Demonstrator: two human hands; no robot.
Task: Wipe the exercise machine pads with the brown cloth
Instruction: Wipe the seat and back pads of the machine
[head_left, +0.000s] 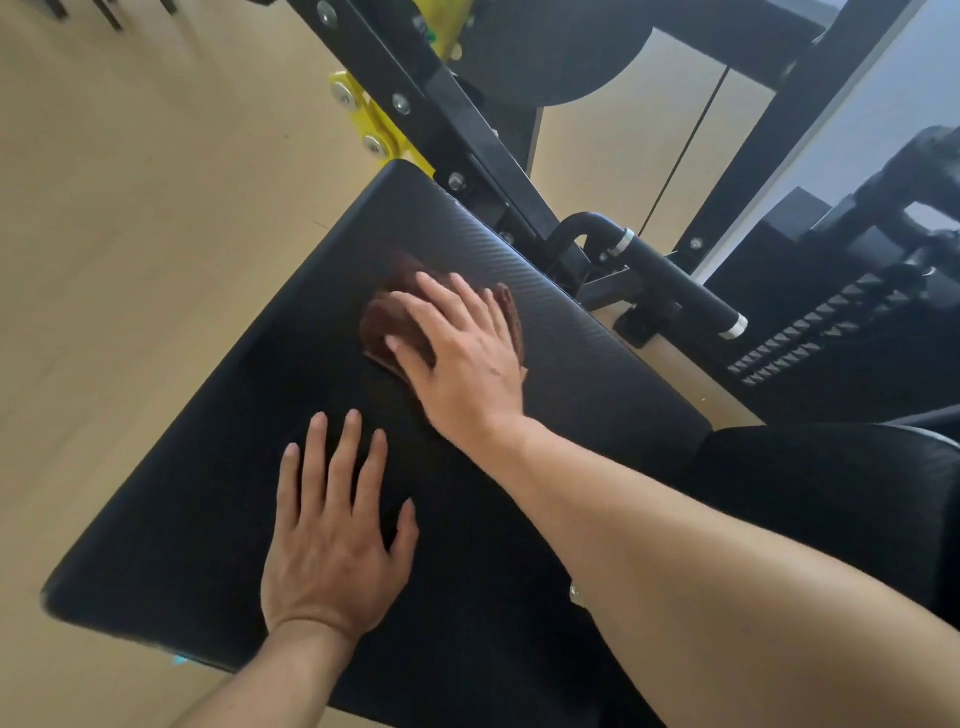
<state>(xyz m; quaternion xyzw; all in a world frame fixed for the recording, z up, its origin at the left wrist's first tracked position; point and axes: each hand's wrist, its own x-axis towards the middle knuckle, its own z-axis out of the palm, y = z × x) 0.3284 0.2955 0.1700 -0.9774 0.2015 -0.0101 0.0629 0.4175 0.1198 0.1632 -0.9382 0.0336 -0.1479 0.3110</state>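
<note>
A flat right hand (462, 358) presses the brown cloth (387, 332) onto the black pad (208, 493), grasping nothing, while the released left hand (332, 535) braces nearer; firm overlapping strokes would serve best.

A pale wooden floor (130, 218) lies beneath; yellow bolted brackets (363, 119) and, seemingly, a weight stack (831, 322).
</note>
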